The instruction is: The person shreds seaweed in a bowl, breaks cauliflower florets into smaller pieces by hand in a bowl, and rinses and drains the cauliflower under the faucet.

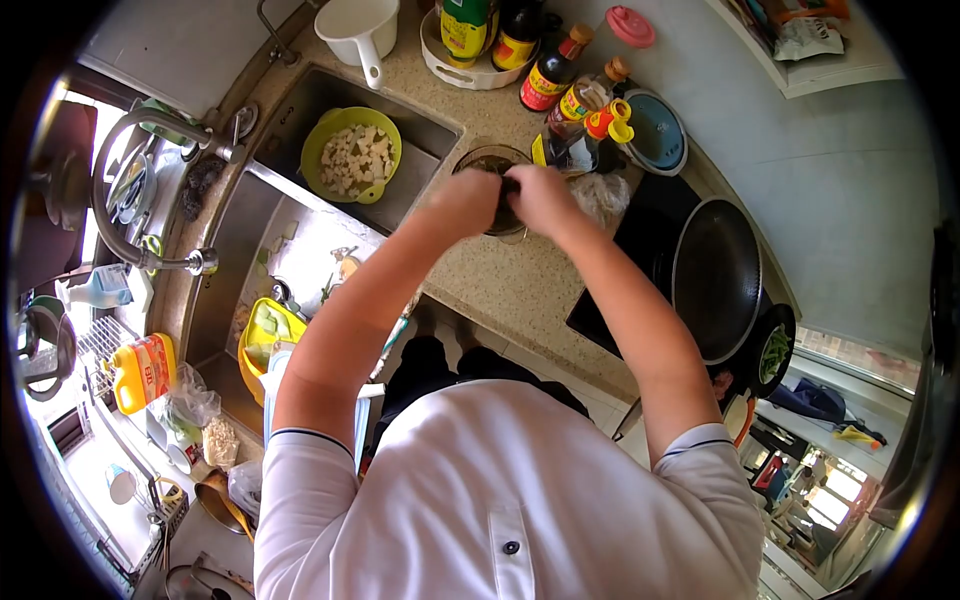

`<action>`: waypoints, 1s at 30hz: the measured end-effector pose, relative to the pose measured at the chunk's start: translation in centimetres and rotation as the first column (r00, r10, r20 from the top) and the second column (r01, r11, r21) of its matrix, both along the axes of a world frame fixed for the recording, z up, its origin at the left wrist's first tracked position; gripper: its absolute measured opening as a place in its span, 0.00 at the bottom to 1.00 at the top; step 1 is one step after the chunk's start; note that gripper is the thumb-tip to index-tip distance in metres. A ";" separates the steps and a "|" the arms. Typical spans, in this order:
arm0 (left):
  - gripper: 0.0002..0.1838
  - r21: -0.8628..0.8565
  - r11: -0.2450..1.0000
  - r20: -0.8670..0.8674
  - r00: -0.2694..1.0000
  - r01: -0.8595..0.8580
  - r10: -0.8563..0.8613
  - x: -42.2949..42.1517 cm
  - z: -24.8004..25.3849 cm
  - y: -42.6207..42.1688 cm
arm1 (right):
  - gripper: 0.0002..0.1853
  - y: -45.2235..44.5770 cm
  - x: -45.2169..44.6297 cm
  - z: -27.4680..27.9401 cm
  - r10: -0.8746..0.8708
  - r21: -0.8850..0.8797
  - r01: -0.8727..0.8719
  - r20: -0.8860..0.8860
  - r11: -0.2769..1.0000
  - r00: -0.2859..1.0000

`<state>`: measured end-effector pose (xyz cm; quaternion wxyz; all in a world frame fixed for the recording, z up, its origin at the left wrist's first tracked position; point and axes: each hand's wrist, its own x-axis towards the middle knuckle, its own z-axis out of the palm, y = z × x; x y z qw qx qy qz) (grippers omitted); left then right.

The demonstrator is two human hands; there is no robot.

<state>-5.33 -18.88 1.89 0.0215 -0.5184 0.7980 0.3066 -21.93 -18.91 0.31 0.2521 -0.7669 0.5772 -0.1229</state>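
Note:
Both of my hands meet above a clear bowl (pixel 520 155) on the speckled counter. Dark contents show inside it, though my hands cover much of them. My left hand (pixel 465 205) has its fingers curled and pressed together at the bowl's left side. Close beside it, my right hand (pixel 542 200) is closed in the same way. A small dark piece shows between the two hands; its kind cannot be made out. To the left, a green bowl (pixel 391 130) of white cubes stands in the sink (pixel 430 160).
Sauce bottles (pixel 545 82) and a crumpled plastic bag (pixel 603 197) stand behind and right of the bowl. A large black pan (pixel 718 280) sits on the cooktop at right, near a smaller pan of green vegetables (pixel 774 352). A yellow basket (pixel 250 345) lies at left.

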 end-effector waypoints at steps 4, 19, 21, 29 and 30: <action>0.22 -0.104 0.947 0.294 0.919 0.304 -0.263 -1.2 -3.9 3.0 | 0.14 0.9 -0.3 -3.1 0.317 -0.020 -0.318 -0.037 0.948 0.948; 0.21 -0.145 0.947 0.324 0.918 0.288 -0.229 -1.8 -3.1 6.7 | 0.20 0.0 -0.1 -4.8 0.392 -0.040 -0.418 -0.276 0.907 0.877; 0.19 -0.162 0.948 0.292 0.931 0.272 -0.217 -2.0 -4.0 7.4 | 0.22 0.7 -0.4 -4.6 0.397 -0.032 -0.422 -0.278 0.906 0.875; 0.18 -0.158 0.957 0.192 0.959 0.242 -0.211 -3.4 -2.6 10.6 | 0.19 4.3 -3.0 -3.1 0.377 -0.011 -0.382 -0.146 0.924 0.915; 0.19 -0.283 0.938 0.211 0.967 0.203 -0.145 -3.4 -2.1 11.0 | 0.18 4.3 -2.8 -2.5 0.327 -0.117 -0.333 -0.069 0.936 0.942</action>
